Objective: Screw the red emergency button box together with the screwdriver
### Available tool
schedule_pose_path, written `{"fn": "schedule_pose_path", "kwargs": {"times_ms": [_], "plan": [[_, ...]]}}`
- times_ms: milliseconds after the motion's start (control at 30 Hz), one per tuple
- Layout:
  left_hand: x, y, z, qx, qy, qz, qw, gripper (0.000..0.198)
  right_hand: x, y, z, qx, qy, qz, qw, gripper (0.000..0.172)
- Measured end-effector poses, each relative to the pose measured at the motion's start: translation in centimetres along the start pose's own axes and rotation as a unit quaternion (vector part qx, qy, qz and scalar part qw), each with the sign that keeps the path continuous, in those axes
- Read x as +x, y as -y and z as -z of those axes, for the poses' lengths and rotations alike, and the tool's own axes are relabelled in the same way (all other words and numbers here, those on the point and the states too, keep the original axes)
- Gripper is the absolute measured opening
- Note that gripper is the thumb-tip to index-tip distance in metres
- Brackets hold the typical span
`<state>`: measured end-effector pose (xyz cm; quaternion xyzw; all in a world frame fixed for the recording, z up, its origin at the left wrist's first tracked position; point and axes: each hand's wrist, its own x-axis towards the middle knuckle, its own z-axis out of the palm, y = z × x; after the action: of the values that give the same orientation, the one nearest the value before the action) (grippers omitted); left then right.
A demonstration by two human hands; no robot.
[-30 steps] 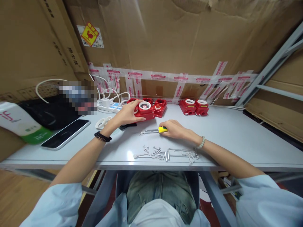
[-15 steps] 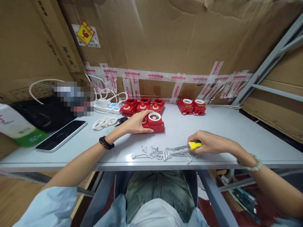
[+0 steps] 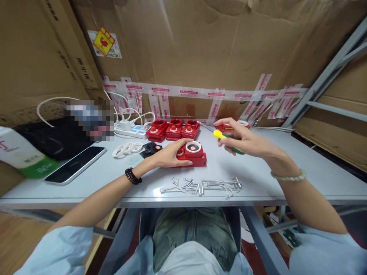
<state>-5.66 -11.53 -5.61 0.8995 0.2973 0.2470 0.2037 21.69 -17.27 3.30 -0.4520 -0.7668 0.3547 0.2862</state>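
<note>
My left hand (image 3: 172, 153) grips a red box with a white ring (image 3: 197, 158) from its left side; the palm hides part of the box. Above the table to the right, my right hand (image 3: 239, 139) holds a screwdriver (image 3: 220, 134) by its yellow and green handle, shaft pointing up and left. Several loose screws and metal rods (image 3: 189, 185) lie near the table's front edge, below the box. White rings (image 3: 126, 149) and black parts with a red centre (image 3: 150, 149) lie left of my left hand.
Several red boxes (image 3: 173, 130) stand in a row at the back; two more sit behind my right hand. A power strip (image 3: 132, 131) with cables, a phone (image 3: 76, 165) and a white-green tube (image 3: 25, 152) are at left. Cardboard (image 3: 195, 53) backs the table (image 3: 286, 164).
My right hand has lifted the screwdriver from beside the screws, up and away, turning its shaft up-left. My left hand has shifted the red box slightly right and nearer me.
</note>
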Motion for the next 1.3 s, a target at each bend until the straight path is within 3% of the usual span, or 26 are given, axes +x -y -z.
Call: {"fn": "schedule_pose_path", "kwargs": {"times_ms": [133,200,333,433,567,700,867,1000,1300], "plan": [[-0.1,-0.2,-0.1,0.015,-0.01,0.001,1.0,0.076,2.6,0.0,-0.6,0.202,-0.108,0.003,0.974,0.018],[0.0,-0.4,-0.2,0.03,-0.022,0.0,0.999,0.076,3.3,-0.2,-0.7,0.285,-0.128,-0.007,0.95,0.023],[0.0,-0.9,-0.6,0.062,-0.037,-0.003,0.997,0.07,3.4,-0.1,-0.4,0.373,-0.084,0.014,0.924,0.044],[0.1,-1.0,-0.8,0.08,-0.033,-0.001,0.996,0.066,3.2,0.0,-0.7,0.328,-0.089,0.041,0.94,0.049],[0.1,-0.8,-0.8,0.085,-0.029,-0.003,0.996,0.065,3.5,-0.5,-2.1,0.15,-0.216,0.085,0.961,0.039],[0.4,-0.9,-0.7,0.103,-0.029,-0.002,0.994,0.062,4.0,-1.2,-3.6,0.069,-0.311,0.106,0.942,0.05],[1.3,-1.9,-1.2,0.183,-0.033,-0.02,0.982,0.068,4.0,-1.1,-4.3,-0.051,-0.401,0.2,0.892,0.027],[1.7,-2.0,-1.6,0.208,-0.006,-0.03,0.978,0.059,4.0,-0.7,-4.2,-0.079,-0.432,0.221,0.871,0.021],[1.7,-1.6,-1.8,0.222,-0.014,-0.026,0.975,0.056,4.3,-0.6,-3.9,-0.093,-0.447,0.217,0.863,0.022]]}}
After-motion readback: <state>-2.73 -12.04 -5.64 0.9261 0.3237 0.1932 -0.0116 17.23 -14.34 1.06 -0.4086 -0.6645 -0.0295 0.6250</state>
